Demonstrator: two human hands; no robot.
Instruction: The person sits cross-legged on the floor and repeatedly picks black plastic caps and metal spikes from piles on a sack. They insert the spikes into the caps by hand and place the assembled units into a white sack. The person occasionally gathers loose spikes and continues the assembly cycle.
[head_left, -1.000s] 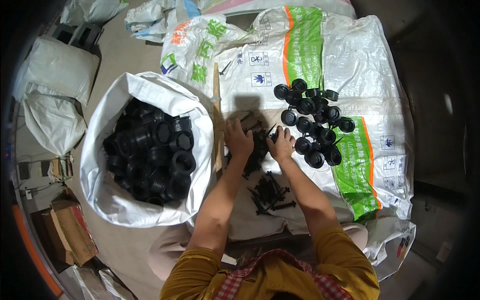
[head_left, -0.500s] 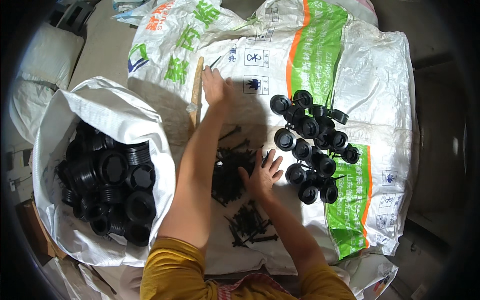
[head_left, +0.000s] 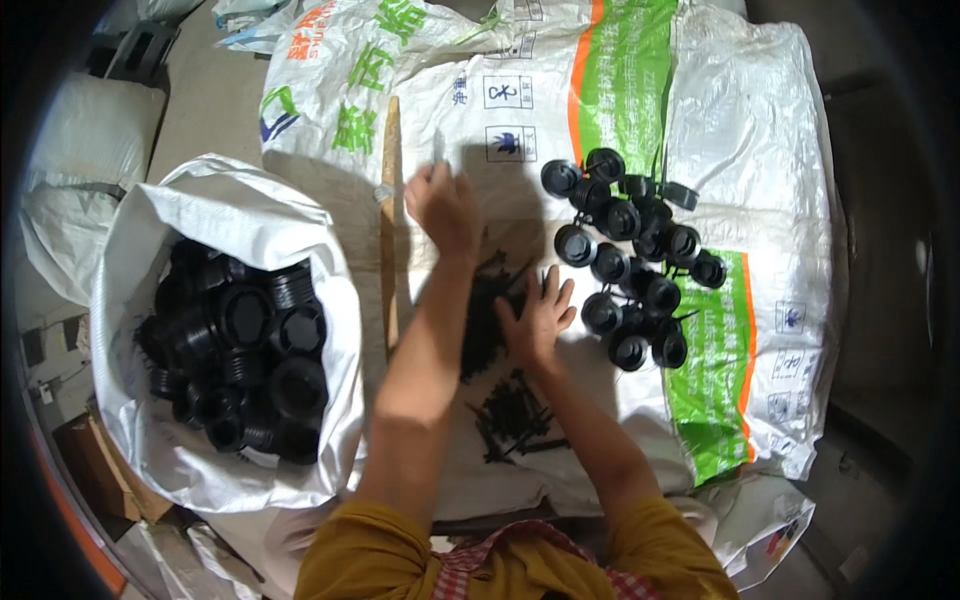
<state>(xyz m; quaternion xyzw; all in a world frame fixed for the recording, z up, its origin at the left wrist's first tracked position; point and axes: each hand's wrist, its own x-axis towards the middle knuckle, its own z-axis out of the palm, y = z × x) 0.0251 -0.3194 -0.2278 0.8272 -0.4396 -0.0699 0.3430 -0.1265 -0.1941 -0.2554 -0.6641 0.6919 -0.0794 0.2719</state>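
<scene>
My left hand (head_left: 443,212) is closed, its fingers bent round a thin blade-like thing (head_left: 438,152) that is blurred and points away from me. To its left lies a long wooden stick (head_left: 390,240). My right hand (head_left: 540,320) has its fingers spread and touches the right edge of a pile of thin black plastic sticks (head_left: 483,335). A smaller heap of black sticks (head_left: 515,415) lies nearer me. Right of that hand is a cluster of round black plastic caps (head_left: 625,265), several of them joined by thin black stems.
An open white woven sack (head_left: 215,185) full of black ribbed round parts (head_left: 240,350) stands at the left. White printed woven sacking (head_left: 740,130) with green and orange bands covers the work surface. Stuffed pale bags (head_left: 95,125) stand at the far left.
My left hand has drawn nearer to me and a little right, its fingers now more curled. The right hand stays by the pile. The whole view has shifted slightly.
</scene>
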